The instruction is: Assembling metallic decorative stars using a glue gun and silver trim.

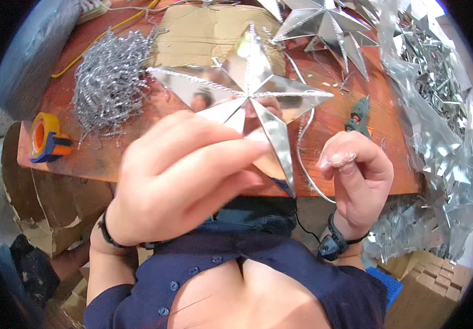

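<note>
A mirror-silver five-pointed star [258, 77] faces me in the middle, tilted up over the table. Thin sparkly silver trim [192, 79] runs along its left and right ridges and up the top point. My left hand [170, 175] is closed on the star's lower left part, and the hand covers that point. To the right, apart from the star, my right hand [359, 170] is curled with thumb and index finger pressed together. Something pale and shiny shows at those fingertips, too small to name. Beyond this hand lies a dark green glue gun [358, 115].
A heap of cut silver tinsel strips [110, 82] lies on the reddish table [387, 159] at left, near a tape roll [43, 137]. Cardboard [203, 33] lies behind the star. More silver stars [324, 24] stand far right, beside a clear plastic bag [439, 98]. A white cord [302, 148] crosses the table.
</note>
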Motion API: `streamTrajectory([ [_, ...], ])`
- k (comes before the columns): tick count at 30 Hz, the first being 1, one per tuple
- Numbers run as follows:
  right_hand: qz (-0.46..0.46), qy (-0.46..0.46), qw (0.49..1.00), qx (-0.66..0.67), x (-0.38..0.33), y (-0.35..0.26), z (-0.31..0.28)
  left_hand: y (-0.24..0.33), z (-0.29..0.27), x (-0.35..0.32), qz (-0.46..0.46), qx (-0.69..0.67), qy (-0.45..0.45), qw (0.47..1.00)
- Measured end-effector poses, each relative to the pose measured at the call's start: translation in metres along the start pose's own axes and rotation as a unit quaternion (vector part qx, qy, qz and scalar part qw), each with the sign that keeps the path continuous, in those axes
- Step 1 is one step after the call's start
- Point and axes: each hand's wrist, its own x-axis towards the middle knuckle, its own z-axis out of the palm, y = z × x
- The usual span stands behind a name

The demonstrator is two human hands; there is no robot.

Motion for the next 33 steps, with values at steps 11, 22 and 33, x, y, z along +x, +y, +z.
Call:
streamTrajectory([
  [11,0.048,-0.175,0.974,-0.135,0.009,-0.025,0.019,0.006,0.009,0.009,0.114,0.087,0.019,0.989],
  [22,0.202,-0.214,0.926,0.235,0.002,-0.017,0.026,-0.002,0.001,0.010,0.079,-0.115,0.070,0.988],
  [33,0.041,-0.151,0.983,0.093,0.010,-0.014,0.035,-0.025,-0.014,0.014,-0.035,-0.279,0.273,0.920],
])
